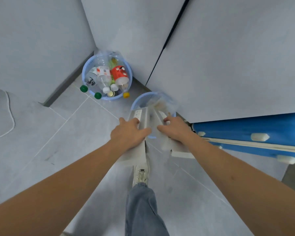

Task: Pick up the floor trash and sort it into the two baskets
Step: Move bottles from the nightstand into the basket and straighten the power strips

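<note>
Jeans leg (143, 210) and a pale sneaker (140, 174) stand on the grey tile floor (58, 133) nearest the camera. Just beyond, the left hand (129, 132) grips one white box (136, 133) and the right hand (175, 129) grips a second white box (162, 132), fingers curled over their tops, both held over the near blue basket (140, 101). Beside them on the right lies a blue case (254, 128). Farther off, in the wall corner, the far blue basket (85, 72) holds plastic bottles (106, 77).
</note>
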`<state>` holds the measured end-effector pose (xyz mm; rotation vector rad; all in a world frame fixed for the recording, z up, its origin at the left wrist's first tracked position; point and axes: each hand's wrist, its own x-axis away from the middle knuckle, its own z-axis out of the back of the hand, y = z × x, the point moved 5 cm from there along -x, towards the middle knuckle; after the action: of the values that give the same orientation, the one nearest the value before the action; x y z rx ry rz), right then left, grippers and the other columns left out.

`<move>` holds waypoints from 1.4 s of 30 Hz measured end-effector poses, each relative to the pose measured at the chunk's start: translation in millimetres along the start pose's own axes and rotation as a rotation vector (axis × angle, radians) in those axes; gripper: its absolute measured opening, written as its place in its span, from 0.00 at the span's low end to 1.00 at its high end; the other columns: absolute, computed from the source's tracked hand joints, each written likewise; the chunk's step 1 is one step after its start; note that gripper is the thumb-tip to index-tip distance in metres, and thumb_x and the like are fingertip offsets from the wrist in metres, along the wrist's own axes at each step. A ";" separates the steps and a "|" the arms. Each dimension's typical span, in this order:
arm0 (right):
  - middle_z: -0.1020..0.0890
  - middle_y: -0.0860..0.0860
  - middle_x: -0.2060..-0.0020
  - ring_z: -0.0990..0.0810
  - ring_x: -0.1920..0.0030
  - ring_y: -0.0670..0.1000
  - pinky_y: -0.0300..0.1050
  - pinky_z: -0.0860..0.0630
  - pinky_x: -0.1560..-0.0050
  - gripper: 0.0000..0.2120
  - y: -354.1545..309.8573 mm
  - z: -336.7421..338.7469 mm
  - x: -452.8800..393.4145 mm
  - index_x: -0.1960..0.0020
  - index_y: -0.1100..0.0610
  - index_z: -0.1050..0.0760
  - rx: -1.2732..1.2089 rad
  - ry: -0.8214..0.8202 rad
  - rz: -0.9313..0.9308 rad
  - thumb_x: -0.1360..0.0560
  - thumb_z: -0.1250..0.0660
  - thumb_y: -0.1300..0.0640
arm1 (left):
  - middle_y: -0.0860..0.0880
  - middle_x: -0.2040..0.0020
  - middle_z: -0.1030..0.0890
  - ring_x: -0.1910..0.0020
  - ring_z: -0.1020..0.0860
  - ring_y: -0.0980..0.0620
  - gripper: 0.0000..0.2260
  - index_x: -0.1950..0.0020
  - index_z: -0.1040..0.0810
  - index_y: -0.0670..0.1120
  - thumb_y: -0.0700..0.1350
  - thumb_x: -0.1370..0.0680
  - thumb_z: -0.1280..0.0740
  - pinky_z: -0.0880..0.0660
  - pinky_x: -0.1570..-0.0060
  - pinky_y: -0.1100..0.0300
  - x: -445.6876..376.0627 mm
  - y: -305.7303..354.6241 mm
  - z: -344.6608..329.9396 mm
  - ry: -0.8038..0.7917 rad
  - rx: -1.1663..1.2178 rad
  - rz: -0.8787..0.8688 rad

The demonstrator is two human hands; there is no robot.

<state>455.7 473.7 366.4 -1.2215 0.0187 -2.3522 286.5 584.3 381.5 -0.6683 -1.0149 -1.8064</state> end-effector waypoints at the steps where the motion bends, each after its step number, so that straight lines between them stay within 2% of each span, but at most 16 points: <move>1: 0.25 0.55 0.35 0.25 0.50 0.53 0.45 0.29 0.51 0.29 1.3 1.2 -6.1 0.29 0.50 0.28 -0.007 0.011 -0.007 0.27 0.32 0.40 | 0.43 0.36 0.33 0.41 0.25 0.38 0.30 0.28 0.30 0.55 0.68 0.26 0.38 0.31 0.49 0.52 -7.9 2.0 -1.4 -0.009 0.001 0.008; 4: 0.30 0.55 0.31 0.25 0.46 0.54 0.45 0.31 0.50 0.31 2.7 -2.7 -26.9 0.28 0.49 0.30 -0.017 0.014 -0.019 0.27 0.32 0.39 | 0.44 0.36 0.33 0.42 0.24 0.39 0.30 0.27 0.31 0.55 0.68 0.25 0.38 0.30 0.49 0.52 -33.8 8.0 -7.1 0.004 -0.042 -0.002; 9: 0.35 0.55 0.28 0.26 0.35 0.58 0.46 0.32 0.50 0.33 6.0 -19.1 -58.6 0.25 0.50 0.34 0.181 0.034 0.001 0.26 0.34 0.38 | 0.44 0.34 0.36 0.41 0.26 0.40 0.32 0.29 0.30 0.54 0.70 0.27 0.37 0.26 0.44 0.47 -75.8 15.9 -28.4 0.025 -0.158 -0.033; 13: 0.35 0.53 0.30 0.29 0.32 0.61 0.54 0.28 0.38 0.35 19.2 -40.1 -80.2 0.25 0.50 0.34 0.216 0.022 0.025 0.28 0.33 0.36 | 0.44 0.32 0.38 0.39 0.30 0.40 0.32 0.29 0.31 0.55 0.71 0.27 0.37 0.26 0.42 0.46 -98.5 10.5 -47.7 0.059 -0.270 -0.066; 15: 0.34 0.52 0.31 0.30 0.33 0.60 0.56 0.26 0.39 0.36 24.9 -51.2 -88.3 0.25 0.48 0.34 0.212 0.031 0.041 0.29 0.34 0.35 | 0.44 0.30 0.40 0.37 0.32 0.41 0.32 0.29 0.33 0.56 0.72 0.28 0.37 0.26 0.42 0.47 -107.3 6.4 -55.9 0.102 -0.334 -0.093; 18: 0.33 0.50 0.33 0.30 0.36 0.60 0.55 0.25 0.44 0.33 26.4 -63.8 -99.8 0.28 0.48 0.31 0.234 0.098 0.088 0.29 0.35 0.34 | 0.45 0.28 0.41 0.36 0.34 0.41 0.30 0.31 0.32 0.57 0.71 0.28 0.38 0.27 0.43 0.47 -119.9 6.4 -69.2 0.195 -0.405 -0.160; 21: 0.32 0.51 0.31 0.32 0.34 0.62 0.56 0.25 0.43 0.26 22.9 -73.5 -113.9 0.32 0.48 0.28 0.306 0.123 0.166 0.25 0.39 0.36 | 0.45 0.27 0.41 0.35 0.36 0.39 0.29 0.32 0.31 0.56 0.69 0.28 0.36 0.27 0.43 0.47 -132.7 9.0 -82.6 0.246 -0.405 -0.197; 23: 0.31 0.51 0.30 0.35 0.32 0.62 0.58 0.27 0.42 0.23 22.6 -78.7 -123.6 0.33 0.47 0.29 0.342 0.088 0.179 0.23 0.41 0.38 | 0.44 0.25 0.44 0.33 0.37 0.38 0.30 0.31 0.32 0.55 0.68 0.29 0.33 0.27 0.42 0.45 -142.1 8.4 -92.9 0.234 -0.398 -0.202; 26: 0.30 0.51 0.33 0.36 0.31 0.62 0.59 0.26 0.44 0.22 22.0 -82.7 -136.0 0.35 0.48 0.27 0.374 0.053 0.167 0.24 0.39 0.38 | 0.44 0.23 0.46 0.30 0.38 0.35 0.33 0.30 0.32 0.55 0.67 0.31 0.31 0.24 0.41 0.43 -156.0 4.8 -105.7 0.230 -0.434 -0.223; 32: 0.28 0.54 0.35 0.35 0.31 0.64 0.59 0.27 0.40 0.24 21.9 -80.5 -158.2 0.35 0.50 0.25 0.429 0.010 0.183 0.25 0.37 0.36 | 0.45 0.21 0.47 0.27 0.40 0.32 0.33 0.29 0.33 0.55 0.68 0.29 0.33 0.26 0.36 0.40 -179.5 6.5 -114.4 0.189 -0.474 -0.215; 35: 0.26 0.55 0.37 0.33 0.34 0.64 0.58 0.28 0.39 0.24 18.2 -78.1 -162.7 0.37 0.51 0.24 0.458 -0.024 0.183 0.25 0.37 0.37 | 0.45 0.19 0.50 0.24 0.45 0.31 0.34 0.26 0.35 0.55 0.68 0.28 0.34 0.30 0.32 0.38 -181.7 10.7 -113.9 0.113 -0.488 -0.191; 38: 0.26 0.56 0.37 0.31 0.34 0.64 0.61 0.29 0.36 0.23 16.8 -73.3 -159.7 0.38 0.51 0.24 0.455 -0.076 0.162 0.24 0.39 0.38 | 0.47 0.18 0.57 0.22 0.53 0.30 0.31 0.23 0.40 0.57 0.64 0.24 0.38 0.38 0.28 0.34 -181.9 10.1 -110.3 -0.055 -0.412 -0.164; 40: 0.24 0.57 0.35 0.29 0.33 0.63 0.63 0.29 0.35 0.24 10.9 -63.3 -151.7 0.38 0.51 0.24 0.418 -0.043 0.173 0.25 0.42 0.38 | 0.47 0.18 0.56 0.22 0.55 0.31 0.29 0.22 0.41 0.58 0.61 0.22 0.42 0.43 0.26 0.33 -180.2 8.8 -101.5 -0.135 -0.328 -0.170; 42: 0.22 0.55 0.37 0.27 0.35 0.62 0.62 0.27 0.38 0.24 2.4 -48.8 -141.8 0.38 0.49 0.23 0.380 0.039 0.205 0.26 0.44 0.38 | 0.46 0.18 0.52 0.22 0.52 0.32 0.28 0.22 0.41 0.57 0.62 0.21 0.43 0.43 0.26 0.33 -174.0 13.2 -85.3 -0.119 -0.345 -0.200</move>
<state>487.4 521.8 227.9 -0.9401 -0.2660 -2.0805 370.4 587.5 206.4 -0.9189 -0.8779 -2.1661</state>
